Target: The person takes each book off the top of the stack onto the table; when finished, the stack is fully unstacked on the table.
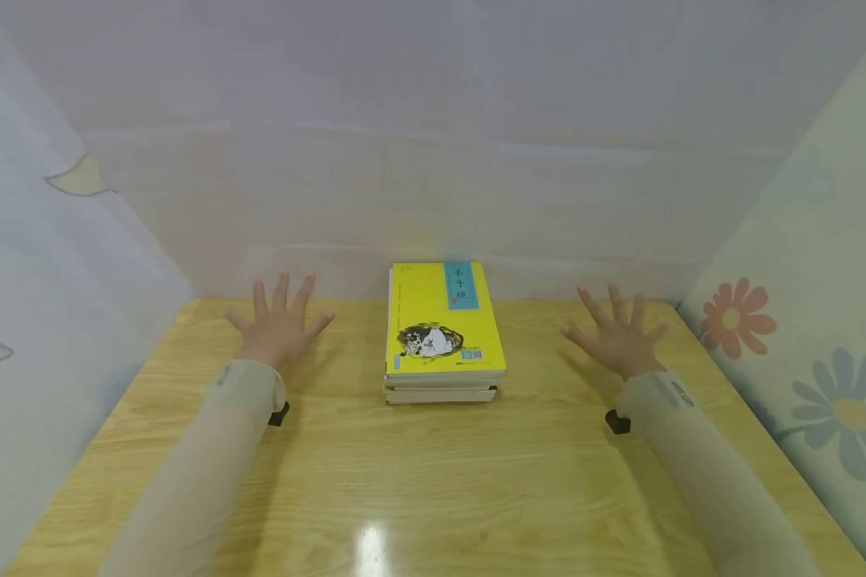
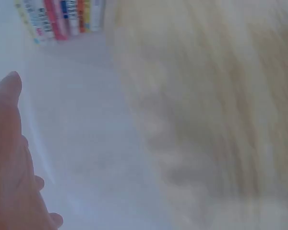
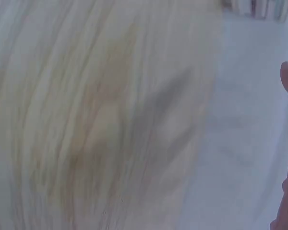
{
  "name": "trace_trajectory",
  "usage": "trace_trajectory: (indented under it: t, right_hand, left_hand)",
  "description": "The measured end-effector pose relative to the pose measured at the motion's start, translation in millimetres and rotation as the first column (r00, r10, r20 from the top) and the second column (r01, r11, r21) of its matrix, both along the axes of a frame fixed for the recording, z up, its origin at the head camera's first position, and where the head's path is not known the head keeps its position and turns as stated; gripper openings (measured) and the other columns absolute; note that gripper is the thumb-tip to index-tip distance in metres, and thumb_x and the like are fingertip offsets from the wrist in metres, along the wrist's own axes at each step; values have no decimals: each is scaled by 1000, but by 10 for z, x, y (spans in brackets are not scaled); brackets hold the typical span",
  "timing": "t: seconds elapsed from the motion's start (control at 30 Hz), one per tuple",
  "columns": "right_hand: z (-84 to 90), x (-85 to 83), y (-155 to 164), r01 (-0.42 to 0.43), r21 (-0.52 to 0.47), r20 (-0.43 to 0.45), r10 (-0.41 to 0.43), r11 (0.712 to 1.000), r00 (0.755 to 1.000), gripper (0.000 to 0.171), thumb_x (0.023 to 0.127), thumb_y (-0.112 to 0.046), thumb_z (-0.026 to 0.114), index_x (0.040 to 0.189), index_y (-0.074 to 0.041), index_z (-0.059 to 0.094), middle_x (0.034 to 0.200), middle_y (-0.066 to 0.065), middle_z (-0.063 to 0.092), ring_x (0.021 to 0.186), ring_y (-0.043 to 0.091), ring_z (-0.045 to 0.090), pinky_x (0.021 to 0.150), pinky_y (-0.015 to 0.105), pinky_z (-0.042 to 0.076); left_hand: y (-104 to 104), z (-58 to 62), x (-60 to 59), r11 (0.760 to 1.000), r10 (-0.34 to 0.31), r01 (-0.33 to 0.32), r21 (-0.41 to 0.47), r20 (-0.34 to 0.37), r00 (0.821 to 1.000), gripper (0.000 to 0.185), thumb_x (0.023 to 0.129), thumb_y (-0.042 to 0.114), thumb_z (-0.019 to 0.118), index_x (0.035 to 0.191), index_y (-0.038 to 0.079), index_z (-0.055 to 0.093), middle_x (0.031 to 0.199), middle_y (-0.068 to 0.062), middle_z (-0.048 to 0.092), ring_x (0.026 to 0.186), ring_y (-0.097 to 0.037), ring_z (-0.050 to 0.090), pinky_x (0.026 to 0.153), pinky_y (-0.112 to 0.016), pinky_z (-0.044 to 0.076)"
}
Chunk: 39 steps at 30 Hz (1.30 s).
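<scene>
A stack of books (image 1: pixel 440 320) lies at the far middle of the table. Its top book has a yellow cover with a blue title panel and a dark ink drawing. To the left of the stack, my left hand (image 1: pixel 276 324) is held with its fingers spread. My right hand (image 1: pixel 618 332) is on the other side, fingers likewise spread apart. Both hands hold nothing and are apart from the books. In the left wrist view, coloured book spines (image 2: pixel 62 19) show at the top, with the left thumb (image 2: pixel 9 91) at the left edge.
The wood-grain table (image 1: pixel 433 473) ends at a pale cloth backdrop (image 1: pixel 433 176). Cloth side walls flank it, with a moon (image 1: pixel 81 178) on the left one and a red flower (image 1: pixel 738 318) on the right. Black straps show at both cuffs.
</scene>
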State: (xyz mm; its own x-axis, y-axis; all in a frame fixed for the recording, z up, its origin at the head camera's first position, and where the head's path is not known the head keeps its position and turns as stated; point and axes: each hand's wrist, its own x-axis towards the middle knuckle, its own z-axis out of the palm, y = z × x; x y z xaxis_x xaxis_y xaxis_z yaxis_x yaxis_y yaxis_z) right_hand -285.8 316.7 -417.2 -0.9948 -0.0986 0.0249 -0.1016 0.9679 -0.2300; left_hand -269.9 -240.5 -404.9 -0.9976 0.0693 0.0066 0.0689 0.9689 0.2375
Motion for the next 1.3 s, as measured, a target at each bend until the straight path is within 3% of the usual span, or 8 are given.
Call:
trace_trajectory:
  t: [0.17, 0.27, 0.43, 0.67, 0.83, 0.97, 1.2, 1.3]
  right_hand:
    - [67, 107, -245, -49, -137, -123, 32, 989, 992, 77, 101, -65, 40, 165, -32, 10, 169, 17, -11, 147, 57, -15, 95, 91, -3]
    - [58, 190, -424, -92, -314, -173, 38, 945, 984, 70, 107, -52, 41, 164, -20, 18, 167, 25, -1, 148, 57, -2, 103, 87, 9]
    - [-30, 306, -726, -84, -640, -114, 14, 764, 993, 65, 109, -48, 38, 162, -12, 26, 163, 23, 17, 146, 48, 23, 112, 72, 26]
    - [-180, 367, -1140, -7, -902, 34, 87, 432, 996, 53, 110, -30, 45, 158, -10, 34, 161, 18, 30, 142, 40, 38, 107, 58, 45]
    - [-253, 385, -1338, 76, -937, 124, 120, 342, 985, 51, 109, -32, 47, 156, -14, 39, 159, 10, 38, 141, 33, 42, 111, 55, 42]
    - [-288, 415, -1428, 115, -946, 164, 140, 304, 976, 51, 107, -40, 49, 154, -19, 44, 156, 1, 42, 139, 25, 45, 112, 49, 41]
    - [-344, 452, -1449, 149, -980, 175, 207, 134, 963, 50, 106, -42, 53, 152, -23, 46, 155, -6, 43, 140, 18, 44, 117, 44, 36]
    - [-376, 432, -1434, 138, -980, 167, 218, 144, 962, 51, 106, -44, 52, 153, -25, 45, 156, -8, 41, 142, 16, 40, 118, 44, 34]
  left_hand:
    - [149, 115, 70, 990, 15, 8, 142, -161, 987, 87, 99, 73, 26, 165, 22, -1, 169, -18, -10, 149, -51, -16, 93, -92, -6]
    - [311, 118, 134, 952, 31, 52, 303, -264, 964, 82, 105, 61, 33, 164, 12, 5, 167, -23, 4, 151, -50, 4, 108, -82, 8]
    - [588, 48, 254, 811, 32, 135, 569, -274, 961, 78, 108, 52, 35, 162, 3, 8, 163, -27, 16, 149, -47, 19, 118, -65, 23]
    - [881, -55, 382, 603, 1, 50, 796, -64, 998, 62, 107, 40, 50, 154, 3, 37, 153, -19, 42, 136, -40, 47, 109, -55, 44]
    - [1019, -128, 437, 469, -44, -44, 882, 73, 996, 56, 103, 34, 59, 149, 5, 46, 143, -18, 51, 127, -36, 55, 103, -47, 51]
    - [1064, -177, 457, 443, -62, -89, 892, 129, 990, 61, 98, 38, 67, 149, 8, 48, 139, -16, 52, 123, -33, 58, 99, -44, 54]
    - [1091, -220, 458, 426, -69, -175, 888, 224, 972, 74, 90, 45, 76, 151, 17, 45, 144, -14, 49, 128, -33, 54, 104, -48, 48]
    - [1096, -222, 448, 393, -69, -190, 900, 235, 970, 72, 92, 40, 76, 152, 14, 44, 144, -16, 48, 127, -34, 54, 106, -47, 47]
